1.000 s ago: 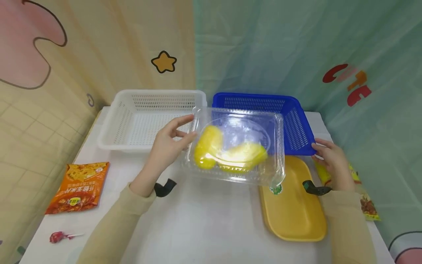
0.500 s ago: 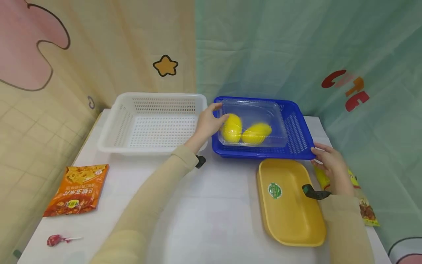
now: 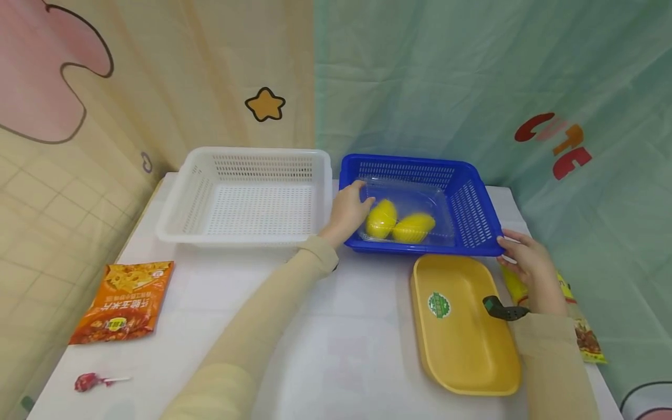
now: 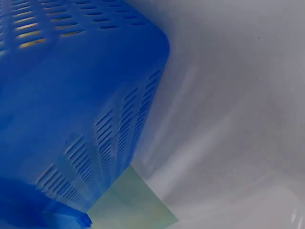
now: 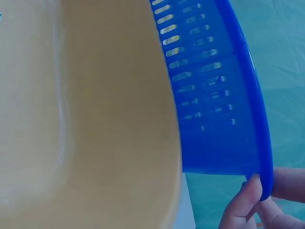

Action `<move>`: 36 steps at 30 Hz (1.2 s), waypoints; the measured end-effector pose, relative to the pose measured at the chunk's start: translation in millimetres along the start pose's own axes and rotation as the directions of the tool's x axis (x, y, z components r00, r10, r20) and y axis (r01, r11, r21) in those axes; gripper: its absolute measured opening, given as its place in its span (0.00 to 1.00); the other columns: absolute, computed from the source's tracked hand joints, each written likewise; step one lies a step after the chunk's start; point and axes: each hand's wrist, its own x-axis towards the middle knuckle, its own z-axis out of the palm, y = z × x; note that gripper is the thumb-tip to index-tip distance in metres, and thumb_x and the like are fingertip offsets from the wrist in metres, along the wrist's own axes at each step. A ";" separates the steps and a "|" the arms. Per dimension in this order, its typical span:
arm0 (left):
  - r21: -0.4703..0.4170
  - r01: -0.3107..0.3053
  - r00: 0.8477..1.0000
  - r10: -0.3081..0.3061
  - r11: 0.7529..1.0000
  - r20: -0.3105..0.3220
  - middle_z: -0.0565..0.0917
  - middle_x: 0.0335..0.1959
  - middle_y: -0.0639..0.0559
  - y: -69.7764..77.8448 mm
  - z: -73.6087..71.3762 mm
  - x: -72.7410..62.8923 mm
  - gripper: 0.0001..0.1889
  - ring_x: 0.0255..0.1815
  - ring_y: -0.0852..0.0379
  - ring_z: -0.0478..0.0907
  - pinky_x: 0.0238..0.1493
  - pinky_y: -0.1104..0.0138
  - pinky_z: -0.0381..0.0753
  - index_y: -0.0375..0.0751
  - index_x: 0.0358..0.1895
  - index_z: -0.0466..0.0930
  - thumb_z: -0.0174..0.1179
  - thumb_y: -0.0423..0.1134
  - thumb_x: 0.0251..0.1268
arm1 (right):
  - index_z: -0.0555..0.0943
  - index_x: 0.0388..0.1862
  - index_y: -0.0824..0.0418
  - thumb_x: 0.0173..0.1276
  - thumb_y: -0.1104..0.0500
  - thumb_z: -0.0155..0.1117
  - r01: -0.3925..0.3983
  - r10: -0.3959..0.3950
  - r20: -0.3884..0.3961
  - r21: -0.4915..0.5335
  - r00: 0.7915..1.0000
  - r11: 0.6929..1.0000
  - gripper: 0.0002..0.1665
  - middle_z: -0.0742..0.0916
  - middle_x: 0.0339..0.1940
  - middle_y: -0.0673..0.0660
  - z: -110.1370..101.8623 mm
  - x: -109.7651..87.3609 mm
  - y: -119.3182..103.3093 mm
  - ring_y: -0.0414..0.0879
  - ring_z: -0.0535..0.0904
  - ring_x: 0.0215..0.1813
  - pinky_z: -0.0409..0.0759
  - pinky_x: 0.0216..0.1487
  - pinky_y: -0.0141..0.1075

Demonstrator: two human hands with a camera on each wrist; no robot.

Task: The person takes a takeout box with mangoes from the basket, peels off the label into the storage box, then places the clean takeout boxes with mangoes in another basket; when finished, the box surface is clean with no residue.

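Note:
A clear plastic clamshell box [image 3: 415,197] lies inside the blue basket [image 3: 476,214], toward its left side. Through the lid show two yellow oval fruits [image 3: 413,227]. My left hand [image 3: 347,213] reaches over the basket's left rim and holds the box by its left edge between thumb and fingers. At the basket's front right corner, my right hand [image 3: 534,267] pinches the rim. The right wrist view shows its thumb and fingers on either side of that blue rim. The left wrist view catches only the basket's outer wall [image 4: 95,86]; the hand is out of sight there.
A white basket [image 3: 244,238] stands left of the blue one. The yellow tray [image 3: 467,332] lies in front of the blue basket. An orange snack bag [image 3: 126,300] and a lollipop [image 3: 89,382] are at left; another snack packet [image 3: 587,338] lies beyond the right arm.
My left hand has carried the clear box from above the table back and down into the blue basket. My right hand has stayed on the basket's rim.

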 end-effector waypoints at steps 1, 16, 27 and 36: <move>0.024 0.000 1.000 0.000 1.000 -0.002 0.79 0.63 0.43 0.3 1.5 -0.1 0.24 0.63 0.46 0.77 0.65 0.58 0.76 0.39 0.67 0.71 0.59 0.42 0.71 | 0.50 0.80 0.64 0.74 0.50 0.57 -0.002 0.002 -0.002 -0.006 1.000 1.000 0.44 0.81 0.26 0.35 0.5 0.1 -0.3 0.33 0.78 0.31 0.82 0.35 0.24; 0.035 -0.032 0.998 0.029 0.999 0.062 0.76 0.66 0.42 6.7 -7.6 -19.5 0.20 0.68 0.46 0.73 0.68 0.56 0.72 0.39 0.67 0.72 0.52 0.38 0.75 | 0.50 0.80 0.61 0.74 0.46 0.55 -0.023 0.021 -0.019 -0.104 1.000 0.994 0.44 0.77 0.36 0.39 3.1 0.1 -1.2 0.31 0.78 0.34 0.81 0.38 0.22; -0.054 -0.073 0.996 0.071 0.996 -0.047 0.85 0.55 0.46 -8.6 -54.1 -44.6 0.16 0.48 0.51 0.83 0.46 0.62 0.83 0.40 0.58 0.80 0.54 0.39 0.73 | 0.51 0.80 0.62 0.75 0.46 0.53 -0.009 0.001 -0.045 -0.181 0.999 0.983 0.43 0.78 0.52 0.53 1.3 2.9 -3.2 0.30 0.78 0.34 0.82 0.39 0.23; 0.013 -0.025 0.990 0.026 1.000 -0.142 0.86 0.52 0.46 -35.7 -106.8 -55.6 0.15 0.46 0.48 0.83 0.44 0.58 0.82 0.42 0.57 0.82 0.55 0.40 0.72 | 0.55 0.75 0.74 0.78 0.50 0.45 0.090 -0.173 -0.104 -0.540 0.979 0.837 0.37 0.69 0.67 0.80 12.6 -8.9 -22.0 0.72 0.70 0.63 0.72 0.63 0.62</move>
